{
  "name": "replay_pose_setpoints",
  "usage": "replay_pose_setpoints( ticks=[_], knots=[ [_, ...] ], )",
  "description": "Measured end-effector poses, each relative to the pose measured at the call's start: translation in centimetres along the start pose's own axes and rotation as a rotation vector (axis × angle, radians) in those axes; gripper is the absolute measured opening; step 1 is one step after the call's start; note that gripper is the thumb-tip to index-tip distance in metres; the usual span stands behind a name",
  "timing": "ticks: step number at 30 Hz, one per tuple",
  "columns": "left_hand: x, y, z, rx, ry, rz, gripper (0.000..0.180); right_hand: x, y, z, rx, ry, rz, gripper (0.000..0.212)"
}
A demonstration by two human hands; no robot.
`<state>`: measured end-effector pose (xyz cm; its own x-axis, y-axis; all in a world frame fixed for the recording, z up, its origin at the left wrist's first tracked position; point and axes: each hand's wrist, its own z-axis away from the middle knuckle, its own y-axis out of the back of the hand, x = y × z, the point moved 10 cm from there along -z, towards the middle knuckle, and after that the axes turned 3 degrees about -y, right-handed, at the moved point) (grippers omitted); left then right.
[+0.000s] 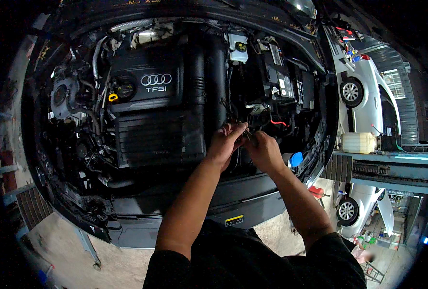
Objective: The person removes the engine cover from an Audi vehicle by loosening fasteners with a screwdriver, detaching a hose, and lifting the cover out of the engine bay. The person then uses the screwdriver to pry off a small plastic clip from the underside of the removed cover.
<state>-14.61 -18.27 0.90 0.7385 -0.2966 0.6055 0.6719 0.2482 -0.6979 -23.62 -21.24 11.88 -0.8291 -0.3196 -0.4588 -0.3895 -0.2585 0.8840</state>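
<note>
Over the open engine bay of a car, my left hand (225,142) and my right hand (264,153) meet, fingertips nearly touching. Both have their fingers pinched together around something small and thin, too dark to make out. To their left lies the black engine cover (161,98), with a ribbed black box (151,139) nearer me. A thick black air duct (215,82) runs away from my left hand. Just beyond my right hand is a short red wire or hose (280,123). The battery (281,82) sits farther back. What is beneath my hands is in shadow.
A white fluid reservoir (238,48) stands at the back of the bay. A blue cap (296,159) is right of my right wrist. The front panel (185,207) crosses under my forearms. At the right are a lift beam (397,166), a plastic tank (358,142) and two white cars.
</note>
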Motion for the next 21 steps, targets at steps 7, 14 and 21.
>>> replay_pose_setpoints(
  ticks=[7,14,21],
  knots=[
    [0.5,0.7,0.2,0.057,-0.055,-0.137,0.026,-1.0,0.3,0.1,-0.027,-0.008,-0.013,0.029],
    [0.6,1.8,-1.1,0.137,-0.093,-0.062,0.041,0.1,-0.6,-2.3,-0.160,-0.038,-0.010,0.036],
    [0.9,1.7,-3.1,0.118,-0.044,0.250,0.034,3.6,-4.4,-5.9,-0.552,-0.364,-0.223,0.042]
  ],
)
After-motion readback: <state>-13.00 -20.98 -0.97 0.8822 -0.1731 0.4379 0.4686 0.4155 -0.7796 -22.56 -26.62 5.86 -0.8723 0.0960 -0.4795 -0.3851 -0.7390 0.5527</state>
